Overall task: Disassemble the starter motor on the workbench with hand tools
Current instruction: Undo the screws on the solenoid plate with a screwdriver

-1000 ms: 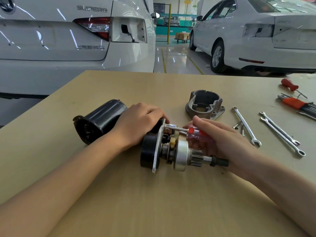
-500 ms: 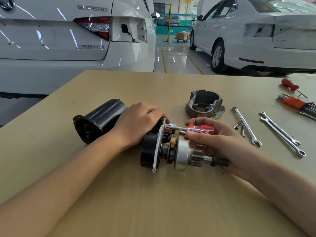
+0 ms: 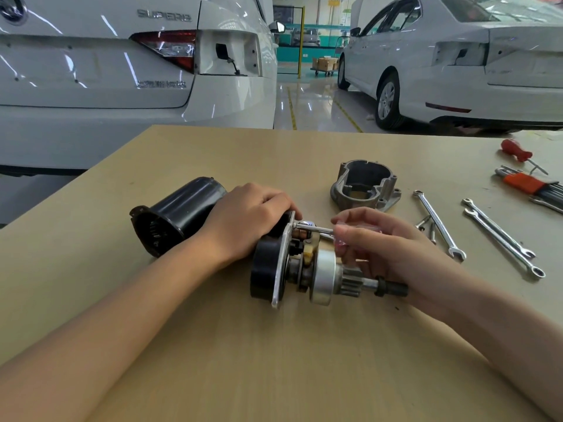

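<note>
Bench (image 3: 274,360): R hand (image 3: 393,248) curled on screwdriver (image 3: 316,229)

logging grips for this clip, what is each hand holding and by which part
The right hand pinches the small screwdriver by its handle. The left hand grips the starter motor assembly around its black rear body.

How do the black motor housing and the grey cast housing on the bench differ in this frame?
The black motor housing is a smooth dark cylinder lying on its side; the grey cast housing is bare metal, irregular and flanged, standing with its opening up. The left hand hides the black one's near end; the grey one stands untouched. Both are hollow and rest on the workbench.
</note>
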A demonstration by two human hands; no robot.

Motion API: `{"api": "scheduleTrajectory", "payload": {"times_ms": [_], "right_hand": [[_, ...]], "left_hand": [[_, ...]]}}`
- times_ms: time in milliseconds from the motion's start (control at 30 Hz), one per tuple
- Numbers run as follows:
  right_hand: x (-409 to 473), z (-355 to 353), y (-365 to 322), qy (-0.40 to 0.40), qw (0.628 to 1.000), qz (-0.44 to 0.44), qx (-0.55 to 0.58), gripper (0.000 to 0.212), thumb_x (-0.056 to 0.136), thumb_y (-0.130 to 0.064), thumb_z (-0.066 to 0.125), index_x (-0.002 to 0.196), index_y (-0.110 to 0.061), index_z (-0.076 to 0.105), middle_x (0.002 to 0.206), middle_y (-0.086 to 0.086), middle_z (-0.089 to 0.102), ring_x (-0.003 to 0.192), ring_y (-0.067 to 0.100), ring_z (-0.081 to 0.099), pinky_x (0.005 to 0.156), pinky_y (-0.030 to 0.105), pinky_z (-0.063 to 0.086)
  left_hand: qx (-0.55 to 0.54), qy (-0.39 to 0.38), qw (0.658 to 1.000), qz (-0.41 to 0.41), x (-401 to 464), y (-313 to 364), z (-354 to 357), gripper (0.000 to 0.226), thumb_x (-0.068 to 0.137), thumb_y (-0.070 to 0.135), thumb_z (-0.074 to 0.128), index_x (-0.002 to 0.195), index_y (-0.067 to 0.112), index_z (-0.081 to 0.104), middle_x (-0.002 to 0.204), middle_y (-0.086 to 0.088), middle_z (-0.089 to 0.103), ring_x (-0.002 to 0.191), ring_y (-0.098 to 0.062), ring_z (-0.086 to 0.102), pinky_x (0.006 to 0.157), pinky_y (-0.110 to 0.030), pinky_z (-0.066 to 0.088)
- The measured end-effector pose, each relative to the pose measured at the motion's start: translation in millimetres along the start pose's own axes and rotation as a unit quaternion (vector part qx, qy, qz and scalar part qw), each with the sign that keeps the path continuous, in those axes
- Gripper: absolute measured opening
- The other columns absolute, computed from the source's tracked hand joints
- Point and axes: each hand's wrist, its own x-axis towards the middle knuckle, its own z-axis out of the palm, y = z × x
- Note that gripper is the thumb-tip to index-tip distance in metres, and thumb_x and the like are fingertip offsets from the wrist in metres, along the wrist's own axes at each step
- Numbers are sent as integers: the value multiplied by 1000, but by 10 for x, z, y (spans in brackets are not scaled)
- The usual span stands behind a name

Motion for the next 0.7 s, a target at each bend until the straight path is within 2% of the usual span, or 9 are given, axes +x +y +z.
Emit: {"api": "scheduleTrajectory", "payload": {"times_ms": [100, 400, 500, 600, 700], "right_hand": [[-2, -5, -11, -9, 1000, 2, 20, 29, 63, -26, 82, 89, -19, 73, 79, 8, 64, 62, 15, 60, 55, 22, 53], [-26, 12, -15, 2, 1000, -18, 15, 36, 60, -8, 77, 94, -21, 71, 86, 7, 69, 67, 17, 66, 54, 23, 53], [-34, 5, -29, -2, 1000, -11, -10, 44, 60, -15, 78, 103, -22, 70, 90, 7, 71, 72, 21, 68, 58, 25, 55], [-11, 27, -33, 14, 999, -5, -33, 59, 57, -35, 79, 112, -20, 65, 86, 6, 71, 69, 17, 66, 60, 25, 55], [1, 49, -27, 33, 999, 6, -24, 54, 61, -47, 72, 106, -17, 67, 77, 7, 69, 62, 14, 63, 54, 23, 53]], "left_hand": [[-1, 0, 1000, -1, -3, 1, -8, 42, 82, 38, 37, 80, 24, 76, 78, 8, 73, 83, -15, 66, 82, -49, 49], [-4, 0, 1000, 0, -4, 3, -8, 42, 82, 38, 37, 80, 24, 76, 78, 9, 73, 83, -16, 66, 82, -49, 49], [-5, 1, 1000, -1, -3, 7, 1, 42, 81, 38, 37, 80, 24, 76, 77, 8, 73, 82, -16, 66, 82, -49, 49], [-7, 1, 1000, 0, -3, 2, -5, 42, 81, 38, 37, 79, 23, 76, 76, 8, 72, 82, -16, 66, 82, -49, 49], [-6, -2, 1000, 2, -4, 6, -1, 42, 82, 38, 37, 80, 22, 76, 76, 8, 72, 81, -16, 66, 82, -50, 49]]}}
